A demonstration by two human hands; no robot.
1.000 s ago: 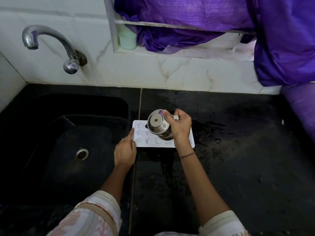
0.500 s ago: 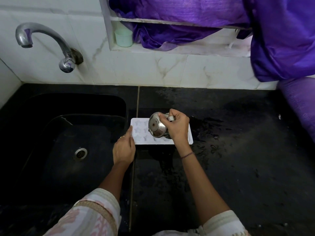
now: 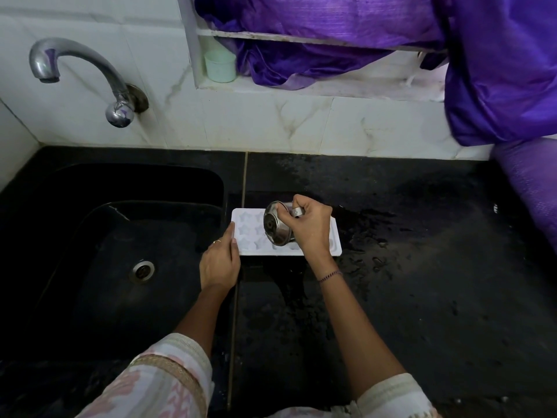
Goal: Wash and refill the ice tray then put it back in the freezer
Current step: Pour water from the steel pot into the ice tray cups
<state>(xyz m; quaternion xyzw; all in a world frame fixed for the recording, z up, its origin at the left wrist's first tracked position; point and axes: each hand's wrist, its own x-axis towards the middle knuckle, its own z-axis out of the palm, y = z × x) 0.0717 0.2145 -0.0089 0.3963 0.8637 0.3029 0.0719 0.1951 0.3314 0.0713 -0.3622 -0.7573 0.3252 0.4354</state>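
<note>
A white ice tray point(image 3: 248, 227) with star-shaped cells lies flat on the black counter, just right of the sink. My right hand point(image 3: 312, 227) grips the handle of a small steel mug point(image 3: 277, 227), which is tipped steeply over the middle of the tray with its base facing me. My left hand point(image 3: 220, 260) rests against the tray's left edge, fingers straight along it. The mug and my right hand hide the tray's middle and right cells.
A black sink point(image 3: 75, 212) with a steel drain point(image 3: 142, 270) lies to the left, under a chrome tap point(image 3: 90, 70). The counter point(image 3: 422, 267) is wet around the tray. A pale green cup point(image 3: 220, 66) stands on a ledge; purple cloth point(image 3: 497, 70) hangs at the right.
The mug has tipped a little further over the tray. My left hand has stayed at the tray's left edge.
</note>
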